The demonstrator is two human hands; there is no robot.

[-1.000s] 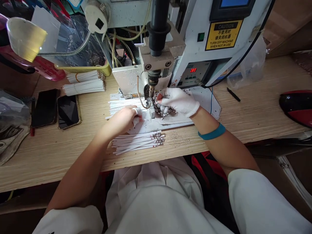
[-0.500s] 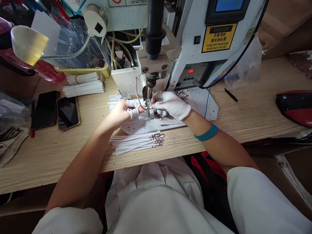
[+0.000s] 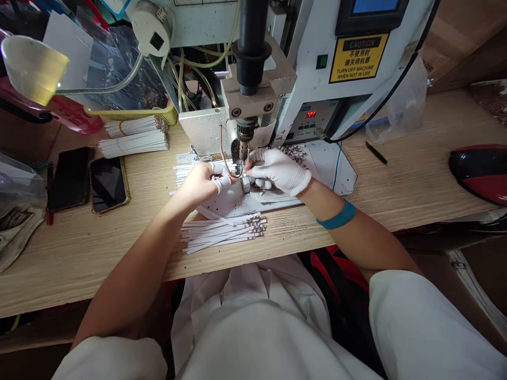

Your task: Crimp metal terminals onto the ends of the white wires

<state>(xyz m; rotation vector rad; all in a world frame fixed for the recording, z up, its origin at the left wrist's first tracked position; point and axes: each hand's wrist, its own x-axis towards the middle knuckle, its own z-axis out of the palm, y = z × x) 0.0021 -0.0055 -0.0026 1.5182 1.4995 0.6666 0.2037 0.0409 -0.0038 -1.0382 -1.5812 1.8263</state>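
My left hand, with white finger covers on some fingers, is pinched closed just left of the soldering tip. What lies between its fingertips is too small to make out. Opposite it, my right hand in a white glove has its thumb and fingers closed close beside the tip, on something hidden. A small metal block stands under the tip, between both hands. A curved copper-coloured tube reaches down to the same spot. Nearer me lies a bundle of thin white strips with dark ends.
The soldering machine rises behind my hands on a white base plate. More white strips are stacked at the left, near two phones and a yellow basket. A black pen-like stick lies right.
My left hand has shifted very slightly, and the view has moved a little. The red digits on the machine's display look different. My right hand stays in place.
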